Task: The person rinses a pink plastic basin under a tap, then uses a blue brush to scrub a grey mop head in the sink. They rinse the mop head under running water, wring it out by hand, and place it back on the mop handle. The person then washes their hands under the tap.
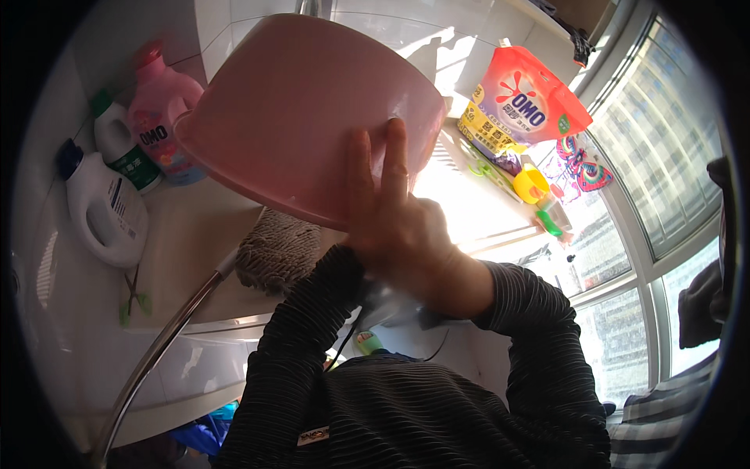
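Observation:
A pink plastic basin (304, 99) is tilted up before me, its outer wall facing me and its lip towards my arms. My right hand (410, 246) is on the basin near that lip, with fingers laid along the outer wall. The hand is slightly blurred. My left sleeve reaches up to the same place. My left hand is mostly hidden behind my right hand and the basin's lip, so its grip does not show. Just below the basin, a grey-brown shaggy mop head (278, 252) rests on the pale sink counter (181, 234).
A curved metal pole (158, 340) crosses the left side. White bottles (105, 211) and a pink OMO bottle (164, 111) stand there, with green-handled scissors (135, 299) nearby. At right are an OMO pouch (521, 99), a yellow cup (530, 183), a green-handled brush (549, 223) and a window (662, 135).

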`<state>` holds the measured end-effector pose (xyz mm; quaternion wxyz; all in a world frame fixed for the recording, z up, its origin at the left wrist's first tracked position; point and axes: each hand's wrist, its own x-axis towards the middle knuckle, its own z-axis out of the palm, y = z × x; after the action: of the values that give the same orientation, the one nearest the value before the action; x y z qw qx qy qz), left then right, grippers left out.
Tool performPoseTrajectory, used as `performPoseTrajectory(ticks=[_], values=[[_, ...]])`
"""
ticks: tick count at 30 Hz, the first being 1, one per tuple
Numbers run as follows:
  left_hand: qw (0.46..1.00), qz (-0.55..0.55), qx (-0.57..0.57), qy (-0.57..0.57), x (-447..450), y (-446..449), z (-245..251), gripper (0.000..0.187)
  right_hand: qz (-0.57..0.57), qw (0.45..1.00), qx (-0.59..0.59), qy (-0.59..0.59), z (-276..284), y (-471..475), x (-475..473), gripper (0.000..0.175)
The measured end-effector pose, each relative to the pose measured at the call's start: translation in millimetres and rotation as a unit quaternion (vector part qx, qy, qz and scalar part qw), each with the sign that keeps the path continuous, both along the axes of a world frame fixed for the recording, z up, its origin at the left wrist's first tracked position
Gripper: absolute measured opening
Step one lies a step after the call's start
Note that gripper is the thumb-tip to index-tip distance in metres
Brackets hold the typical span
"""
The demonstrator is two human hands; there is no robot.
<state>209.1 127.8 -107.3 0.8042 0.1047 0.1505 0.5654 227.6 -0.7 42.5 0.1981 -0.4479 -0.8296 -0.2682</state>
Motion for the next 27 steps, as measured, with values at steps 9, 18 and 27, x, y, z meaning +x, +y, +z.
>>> performPoseTrajectory(ticks=[9,18,27], values=[[0.988,0.106,0.053,0.102,-14.2,-33.6,6.8,0.043,0.013,0.932,0.030,0.360,-18.3,-1.0,78.3,0.049],[0.800,0.240,0.344,0.429,68.3,-110.2,48.6,0.056,0.091,0.493,-0.119,0.857,-96.8,-92.8,251.8,0.030],[0.722,-0.179,0.500,0.443,162.0,-216.3,-37.7,0.030,-0.078,0.198,-0.066,0.975,-292.8,-304.6,350.3,0.041]])
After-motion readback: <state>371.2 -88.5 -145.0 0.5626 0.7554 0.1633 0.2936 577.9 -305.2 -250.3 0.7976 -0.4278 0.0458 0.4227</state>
